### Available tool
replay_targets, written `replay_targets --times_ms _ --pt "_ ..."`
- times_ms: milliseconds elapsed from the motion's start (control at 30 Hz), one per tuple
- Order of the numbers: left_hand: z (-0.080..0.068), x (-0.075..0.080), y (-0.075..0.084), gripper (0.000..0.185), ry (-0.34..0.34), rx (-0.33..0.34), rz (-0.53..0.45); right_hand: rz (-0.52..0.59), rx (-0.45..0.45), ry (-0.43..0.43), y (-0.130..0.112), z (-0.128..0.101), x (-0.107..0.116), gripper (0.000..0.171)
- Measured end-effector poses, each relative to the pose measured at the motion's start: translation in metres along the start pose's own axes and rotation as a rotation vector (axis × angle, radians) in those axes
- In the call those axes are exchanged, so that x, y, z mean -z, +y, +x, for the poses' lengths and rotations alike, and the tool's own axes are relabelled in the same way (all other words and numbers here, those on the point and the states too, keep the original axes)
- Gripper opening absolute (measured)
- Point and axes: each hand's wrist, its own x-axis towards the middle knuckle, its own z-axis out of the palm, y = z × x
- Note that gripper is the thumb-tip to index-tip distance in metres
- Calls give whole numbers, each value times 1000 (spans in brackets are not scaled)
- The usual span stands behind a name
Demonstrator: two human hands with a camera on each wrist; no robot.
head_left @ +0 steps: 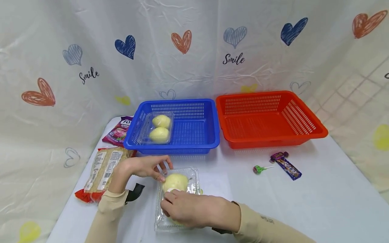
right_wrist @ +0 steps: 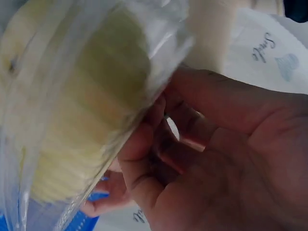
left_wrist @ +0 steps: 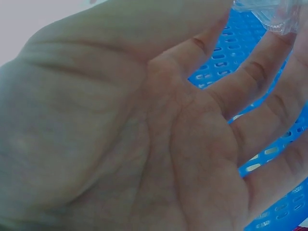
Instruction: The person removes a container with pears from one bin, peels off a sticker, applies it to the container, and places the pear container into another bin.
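A clear plastic clamshell container (head_left: 194,180) with yellow-green fruit (head_left: 176,181) inside lies on the white table near the front edge. My left hand (head_left: 146,167) pinches its far left corner; in the left wrist view the clear plastic (left_wrist: 274,14) sits at my fingertips. My right hand (head_left: 188,207) lies over the near half, fingers curled round it. The right wrist view shows the container (right_wrist: 86,96) and its fruit pressed against my curled fingers (right_wrist: 144,144).
A blue basket (head_left: 194,104) behind holds another clear container (head_left: 156,128) with two fruits. An empty red basket (head_left: 267,101) stands to its right. A lollipop (head_left: 258,168) and a candy bar (head_left: 287,165) lie on the right, two snack packets (head_left: 103,168) on the left.
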Motion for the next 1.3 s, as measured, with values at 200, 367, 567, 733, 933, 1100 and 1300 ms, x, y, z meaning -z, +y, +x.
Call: replay_targets --times_ms 200,367,567,733,933,1100,1300 --pt "-10 2 -1 34 46 -14 18 214 75 -104 4 -2 7 15" --pt "-36 16 -3 32 238 -72 31 192 152 -134 4 -3 12 8" --pt "-55 35 -16 36 560 -68 53 251 194 -181 6 -6 17 12" --pt "-45 45 -27 69 693 90 121 325 140 -56 18 -8 21 14" --pt "-30 43 -36 101 512 319 120 276 -274 81 54 5 13 65" --pt "-29 35 -36 96 485 340 78 337 -421 -115 78 16 3 102" --pt "-31 31 -38 95 480 357 72 574 -365 -215 93 21 -2 90"
